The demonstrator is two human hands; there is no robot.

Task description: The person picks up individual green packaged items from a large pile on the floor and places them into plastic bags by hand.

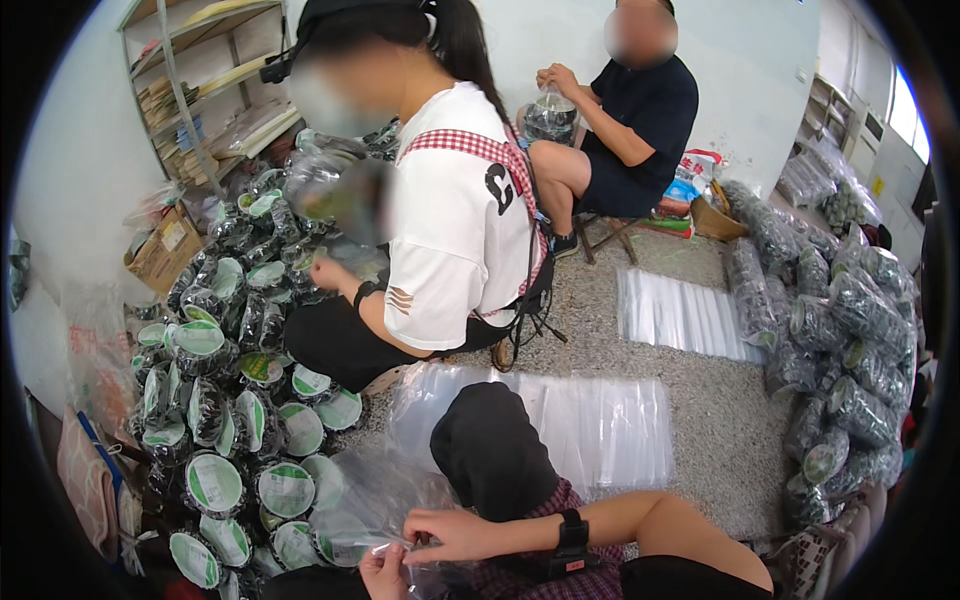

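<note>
A clear plastic bag (367, 502) spreads out in front of me at the bottom of the view, crumpled and see-through. My right hand (454, 534), with a black band around its wrist, pinches the bag's edge. Just below it, my left hand (384, 573) also grips that edge between thumb and finger. Under and beyond the bag lie round dark packs with green-and-white labels (214, 482), wrapped in clear plastic. My black-clad knee (487, 450) and a purple plaid cloth (517, 577) are close to my right forearm.
Flat clear bags (630, 427) lie in an overlapping row on the floor, with another row (682, 315) farther off. A person in a white shirt (442, 225) sits beside the pack heap; another (637, 127) holds a filled bag (550, 116). Long wrapped packs (847, 337) are piled right.
</note>
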